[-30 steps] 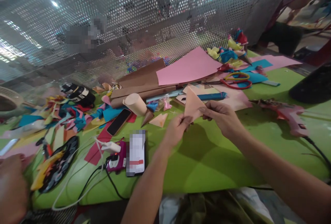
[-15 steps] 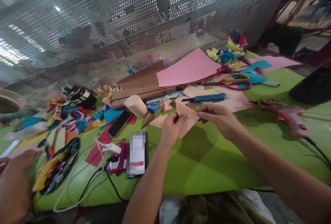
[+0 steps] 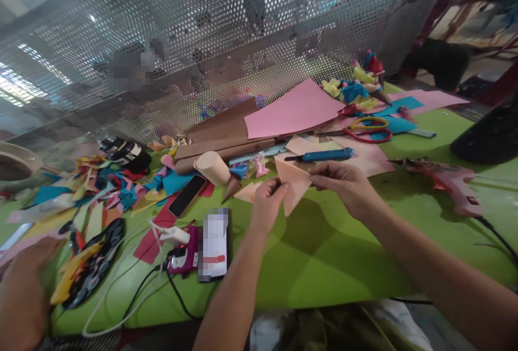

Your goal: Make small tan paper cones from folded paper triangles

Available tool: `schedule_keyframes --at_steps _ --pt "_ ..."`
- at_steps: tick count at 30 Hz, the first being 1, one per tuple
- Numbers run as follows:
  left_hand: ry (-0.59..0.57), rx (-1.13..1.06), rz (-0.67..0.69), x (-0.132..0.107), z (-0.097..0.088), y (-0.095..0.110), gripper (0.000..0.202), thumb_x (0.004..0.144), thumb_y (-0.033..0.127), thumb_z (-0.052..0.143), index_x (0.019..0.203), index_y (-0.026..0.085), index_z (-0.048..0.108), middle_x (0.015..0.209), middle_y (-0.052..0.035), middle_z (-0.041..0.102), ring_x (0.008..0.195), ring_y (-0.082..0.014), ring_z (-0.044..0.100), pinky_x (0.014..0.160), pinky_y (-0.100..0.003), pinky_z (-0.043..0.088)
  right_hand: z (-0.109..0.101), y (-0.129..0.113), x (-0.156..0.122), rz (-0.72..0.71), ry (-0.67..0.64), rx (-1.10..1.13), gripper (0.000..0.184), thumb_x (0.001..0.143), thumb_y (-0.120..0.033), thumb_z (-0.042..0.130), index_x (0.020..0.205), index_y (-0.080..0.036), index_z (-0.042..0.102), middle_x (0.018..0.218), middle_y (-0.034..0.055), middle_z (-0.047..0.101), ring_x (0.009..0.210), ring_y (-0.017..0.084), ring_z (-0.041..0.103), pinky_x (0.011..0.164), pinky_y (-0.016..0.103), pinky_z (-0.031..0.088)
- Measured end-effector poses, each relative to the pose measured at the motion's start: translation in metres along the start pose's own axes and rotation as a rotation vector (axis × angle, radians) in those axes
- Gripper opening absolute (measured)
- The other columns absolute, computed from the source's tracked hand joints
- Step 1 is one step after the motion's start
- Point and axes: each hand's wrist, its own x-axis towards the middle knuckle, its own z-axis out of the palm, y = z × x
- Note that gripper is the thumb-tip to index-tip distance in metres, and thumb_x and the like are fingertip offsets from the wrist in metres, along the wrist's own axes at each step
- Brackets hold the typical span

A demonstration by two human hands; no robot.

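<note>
A folded piece of peach paper (image 3: 297,189) is held up between my two hands, above the green table. My left hand (image 3: 267,202) pinches its left side, thumb in front. At its right corner, my right hand (image 3: 343,183) grips the paper between thumb and fingers. Just behind the paper lies a blue utility knife (image 3: 327,154). Beside my left hand are another peach paper piece (image 3: 247,193), a small brown paper cone (image 3: 232,186) and a cream paper roll (image 3: 213,167).
A pink hot glue gun (image 3: 453,181) lies at right, near red-and-yellow-handled scissors (image 3: 369,128). Two phones, one dark (image 3: 187,195) and one lit (image 3: 214,243), lie left, beside a magenta power strip (image 3: 185,256) with cords. Another person's hand (image 3: 34,256) rests at far left.
My left thumb has shifted slightly on the paper, and the paper's front face shows a little more. The other person's hand at far left has moved slightly.
</note>
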Motion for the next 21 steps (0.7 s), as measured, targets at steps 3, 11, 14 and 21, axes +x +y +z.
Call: schedule_keyframes --at_steps 3,11,14,21 --pt "0.013 -0.051 -0.027 0.001 0.0 0.0 0.022 0.072 0.033 0.075 0.087 0.017 0.073 0.081 -0.0032 0.073 0.079 -0.0179 0.064 0.077 -0.028 0.047 0.0 0.0 -0.001 0.009 -0.026 0.009 0.04 0.058 -0.047 0.088 0.084 -0.019 0.076 0.083 0.0061 0.074 0.071 0.017 0.061 0.062 0.03 0.048" --pt "0.062 -0.148 -0.085 0.001 0.0 -0.002 0.016 0.067 0.028 0.076 0.079 0.018 0.075 0.085 -0.003 0.074 0.084 -0.018 0.066 0.081 -0.029 0.048 0.0 0.001 -0.002 -0.034 -0.031 0.005 0.018 0.06 -0.033 0.082 0.074 -0.022 0.077 0.071 0.0027 0.071 0.067 0.017 0.059 0.062 0.03 0.046" --pt "-0.018 -0.2 -0.108 -0.002 0.002 0.005 0.02 0.068 0.028 0.074 0.086 0.017 0.076 0.089 -0.0049 0.075 0.083 -0.0187 0.067 0.076 -0.028 0.05 0.0 0.001 -0.002 -0.055 -0.038 -0.016 0.012 0.062 -0.029 0.079 0.072 -0.023 0.077 0.07 0.0023 0.071 0.069 0.018 0.06 0.063 0.03 0.046" --pt "-0.11 -0.282 -0.251 -0.004 0.002 0.012 0.033 0.076 0.037 0.066 0.101 0.016 0.064 0.062 -0.0037 0.07 0.052 -0.0184 0.065 0.045 -0.023 0.04 -0.003 -0.001 -0.004 -0.175 -0.034 -0.137 0.007 0.067 -0.027 0.071 0.071 -0.025 0.077 0.072 0.0025 0.072 0.073 0.021 0.064 0.07 0.035 0.05"
